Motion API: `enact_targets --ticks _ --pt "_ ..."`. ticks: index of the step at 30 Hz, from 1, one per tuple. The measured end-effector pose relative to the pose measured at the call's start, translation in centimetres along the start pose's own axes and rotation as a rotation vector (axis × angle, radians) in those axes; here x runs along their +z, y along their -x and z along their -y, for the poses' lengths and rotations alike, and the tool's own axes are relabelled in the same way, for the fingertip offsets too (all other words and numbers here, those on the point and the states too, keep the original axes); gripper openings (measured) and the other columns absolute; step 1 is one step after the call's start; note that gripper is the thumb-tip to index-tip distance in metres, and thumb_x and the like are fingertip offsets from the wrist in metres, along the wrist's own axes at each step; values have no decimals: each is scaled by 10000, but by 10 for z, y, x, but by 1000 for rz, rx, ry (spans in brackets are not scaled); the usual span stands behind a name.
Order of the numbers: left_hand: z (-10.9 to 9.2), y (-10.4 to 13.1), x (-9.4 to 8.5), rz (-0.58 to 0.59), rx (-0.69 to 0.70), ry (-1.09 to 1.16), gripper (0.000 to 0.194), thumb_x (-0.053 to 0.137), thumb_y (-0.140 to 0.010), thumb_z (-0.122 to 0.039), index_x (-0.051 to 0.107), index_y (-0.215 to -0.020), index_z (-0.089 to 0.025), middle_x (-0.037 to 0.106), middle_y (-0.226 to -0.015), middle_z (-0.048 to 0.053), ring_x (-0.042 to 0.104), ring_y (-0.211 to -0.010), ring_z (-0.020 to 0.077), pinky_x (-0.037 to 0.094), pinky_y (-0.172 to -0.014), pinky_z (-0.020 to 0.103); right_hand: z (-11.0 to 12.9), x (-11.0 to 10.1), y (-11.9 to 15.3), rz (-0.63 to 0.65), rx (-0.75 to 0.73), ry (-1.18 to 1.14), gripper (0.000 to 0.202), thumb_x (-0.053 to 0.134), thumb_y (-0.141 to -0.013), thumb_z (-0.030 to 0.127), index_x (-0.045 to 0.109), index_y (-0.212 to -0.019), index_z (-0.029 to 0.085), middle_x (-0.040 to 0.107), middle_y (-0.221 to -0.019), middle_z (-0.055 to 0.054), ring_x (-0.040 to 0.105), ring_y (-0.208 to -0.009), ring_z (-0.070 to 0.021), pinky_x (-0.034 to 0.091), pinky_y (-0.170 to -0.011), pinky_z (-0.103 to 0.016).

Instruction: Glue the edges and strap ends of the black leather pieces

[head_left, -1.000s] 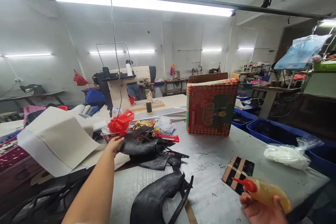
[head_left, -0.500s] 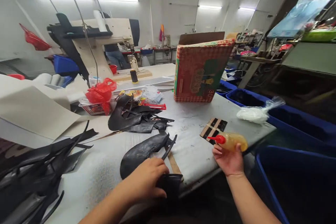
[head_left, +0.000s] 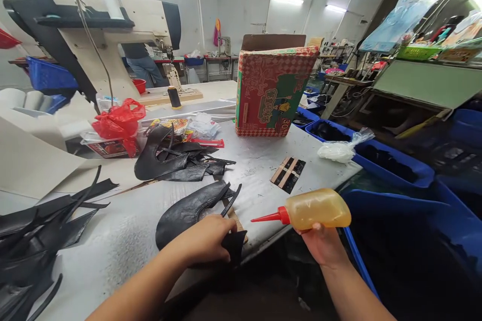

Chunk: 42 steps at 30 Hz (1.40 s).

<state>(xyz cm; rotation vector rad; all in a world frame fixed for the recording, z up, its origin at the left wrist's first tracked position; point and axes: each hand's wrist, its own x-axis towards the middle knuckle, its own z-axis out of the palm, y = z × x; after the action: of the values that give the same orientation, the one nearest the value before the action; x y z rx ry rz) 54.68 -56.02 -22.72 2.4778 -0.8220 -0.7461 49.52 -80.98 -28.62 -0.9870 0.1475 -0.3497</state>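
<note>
My right hand [head_left: 320,243] grips a soft bottle [head_left: 318,209] of yellowish liquid from below, its long red nozzle pointing left. The bottle is in the air beyond the table's front edge. My left hand [head_left: 211,241] is closed on a black leather shoe upper [head_left: 188,208] that lies at the table's front edge; part of the piece folds out below my fingers. A wooden strip [head_left: 235,220] shows beneath the upper. More black leather uppers lie in a pile [head_left: 169,160] behind it and in a heap [head_left: 30,241] at the left.
A red and green carton [head_left: 269,93] stands at the table's back. A black and tan striped block [head_left: 288,174] and a bag of white material [head_left: 337,150] lie to the right. Blue bins [head_left: 395,195] stand beside the table. A sewing machine [head_left: 143,15] is at the back left.
My right hand has brought the bottle left toward the shoe upper, and it appears larger. My left hand keeps its hold. The view has turned slightly right.
</note>
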Motion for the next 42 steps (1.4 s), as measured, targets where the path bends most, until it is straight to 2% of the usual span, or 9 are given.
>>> enact_targets --ticks 3,5,8,11,16,23,32,38,42 --pt "10 -7 2 -53 56 232 128 575 -712 -255 643 -807 -202 648 -812 7 578 -792 203 400 -718 280 -2 -3 5 29 -62 58 485 868 -485 387 628 -894 282 644 -742 -3 571 -597 -177 454 -407 -242" --pt "18 -10 5 -79 57 424 154 520 -758 -291 634 -776 -189 633 -768 -2 563 -748 175 399 -697 268 -6 -2 6 -13 -135 87 490 872 -477 355 624 -895 287 648 -756 5 593 -638 -190 499 -461 -268" --pt "24 -13 7 -49 6 717 201 545 -742 -354 623 -784 -174 608 -716 -12 539 -681 150 396 -644 257 -13 2 7 -89 -250 140 471 873 -460 392 632 -847 271 656 -732 8 614 -677 -203 548 -589 -317" --pt "24 -13 6 -12 -39 869 255 623 -677 -391 621 -796 -165 593 -690 -22 523 -651 134 385 -629 250 -21 4 8 -58 -288 255 416 836 -522 459 647 -817 235 682 -766 -28 632 -704 -221 553 -643 -344" --pt "20 -11 1 -3 -84 932 303 691 -612 -387 617 -788 -152 577 -686 -33 487 -641 111 360 -634 239 -29 2 9 -20 -334 345 393 786 -628 455 656 -917 222 697 -841 -54 650 -764 -239 560 -678 -361" --pt "28 -12 6 4 -92 1025 361 715 -618 -430 634 -840 -156 595 -716 -26 491 -623 102 360 -621 232 -33 -6 -1 23 -356 326 385 805 -619 401 653 -926 225 700 -831 -58 662 -730 -244 572 -641 -361" --pt "29 -12 5 -27 -72 984 346 718 -619 -430 644 -808 -150 555 -682 -33 457 -625 98 341 -617 228 -38 -11 -2 66 -238 332 398 787 -620 460 673 -909 211 705 -855 -77 665 -775 -261 575 -687 -383" --pt "28 -12 5 -6 -79 1050 364 743 -598 -437 636 -798 -152 578 -696 -24 489 -625 105 365 -617 231 -35 -11 1 77 -185 336 399 778 -616 496 672 -882 218 699 -833 -73 658 -760 -261 573 -687 -387" --pt "27 -10 3 1 -90 1111 360 750 -611 -432 635 -812 -157 620 -749 -5 533 -672 122 398 -648 236 -32 -11 4 155 -150 313 386 762 -649 486 669 -914 222 699 -859 -79 660 -794 -287 573 -696 -421"
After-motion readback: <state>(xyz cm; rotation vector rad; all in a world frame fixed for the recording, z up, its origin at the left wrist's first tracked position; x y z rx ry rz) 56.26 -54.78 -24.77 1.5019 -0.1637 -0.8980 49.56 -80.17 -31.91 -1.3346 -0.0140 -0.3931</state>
